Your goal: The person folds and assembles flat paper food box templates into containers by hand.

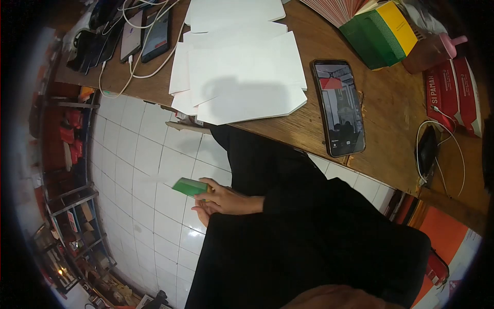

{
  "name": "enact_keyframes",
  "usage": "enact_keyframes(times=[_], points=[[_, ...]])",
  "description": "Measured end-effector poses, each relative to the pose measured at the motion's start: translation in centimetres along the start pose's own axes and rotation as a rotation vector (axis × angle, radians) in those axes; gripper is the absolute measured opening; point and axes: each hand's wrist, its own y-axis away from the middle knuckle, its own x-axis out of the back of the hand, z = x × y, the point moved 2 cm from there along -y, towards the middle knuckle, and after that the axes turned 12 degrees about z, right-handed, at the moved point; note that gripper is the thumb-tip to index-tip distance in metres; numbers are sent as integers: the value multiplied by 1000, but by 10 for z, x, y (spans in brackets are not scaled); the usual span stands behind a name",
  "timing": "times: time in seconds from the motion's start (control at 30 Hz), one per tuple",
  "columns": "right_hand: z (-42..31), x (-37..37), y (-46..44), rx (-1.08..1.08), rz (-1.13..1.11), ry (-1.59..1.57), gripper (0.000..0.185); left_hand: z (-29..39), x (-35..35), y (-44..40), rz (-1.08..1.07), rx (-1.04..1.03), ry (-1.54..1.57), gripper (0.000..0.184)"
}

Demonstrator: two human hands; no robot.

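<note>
A small green item with a yellow part [189, 187], perhaps a folded box or a stack of cards, is held over the tiled floor. My right hand [226, 200] is closed on its right end, with the fingers bent round it. Just below, my left hand [201, 213] shows only in part; its visible fingers are apart, and the rest is hidden behind my right hand and the black cloth. Whether it touches the green item is unclear.
On the wooden table [383, 126] lie white sheets [247, 67], a lit phone [340, 108], a green and yellow box [378, 36], a pink-lidded bottle [435, 50], a red box [453, 92], cables and more phones [156, 37]. Shelves [77, 226] stand on the left.
</note>
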Motion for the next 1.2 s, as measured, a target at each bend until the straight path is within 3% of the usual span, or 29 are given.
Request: enact_keyframes(times=[0.03,0.07,0.1,0.13,0.2,0.23,0.33,0.37,0.47,0.57,0.6,0.63,0.67,0.73,0.77,0.83,0.93,0.97,1.0,1.07,1.1,1.2], points=[[6,-9,-5,-162,-46,-81,26,4,-3,-3,-93,-260,-195,45],[14,-20,-11,-160,-46,-85,26,8,-8,-3,-184,-518,-391,48],[25,-30,-18,-164,12,-108,25,15,-27,10,-43,-664,-656,39],[29,-33,-28,-165,69,-132,26,21,-22,8,-40,-669,-658,39],[37,-34,-45,-206,80,-162,21,37,-8,9,29,-949,-1421,27],[37,-34,-52,-200,116,-148,23,37,-4,9,150,-869,-1405,19],[44,-40,-56,-155,207,-140,22,34,9,8,156,-865,-1486,23],[48,-42,-55,-159,207,-139,22,31,9,5,122,-1003,-1487,25],[54,-43,-52,-240,193,-122,23,26,0,-2,34,-1093,-1578,27],[54,-37,-55,-215,216,-99,21,27,18,-19,108,-1039,-1523,21],[53,-35,-57,-275,122,-160,25,31,17,-21,175,-985,-1520,19],[51,-34,-58,-335,28,-222,31,36,16,-22,219,-997,-1431,15],[47,-31,-58,-332,31,-219,31,37,14,-22,257,-1051,-1100,19],[32,-34,-50,-167,-99,-373,39,52,36,-47,254,-842,-635,23],[28,-37,-45,-115,-144,-426,42,57,29,-44,255,-839,-636,23],[27,-45,-38,253,-100,-188,49,69,11,-37,177,-689,-582,27],[40,-49,-45,198,-103,-197,46,64,-18,-21,111,-669,-585,29],[42,-50,-47,176,-39,-194,34,63,-17,-22,126,-656,-538,24],[38,-44,-47,175,-37,-194,34,62,-15,-23,124,-655,-540,24],[35,-30,-48,-41,0,-248,21,63,-7,-27,214,-772,-572,20],[28,-25,-51,-14,115,-318,8,60,-8,-29,214,-772,-572,20],[36,-26,-51,-46,132,-324,13,54,-13,-30,247,-910,-543,19]])
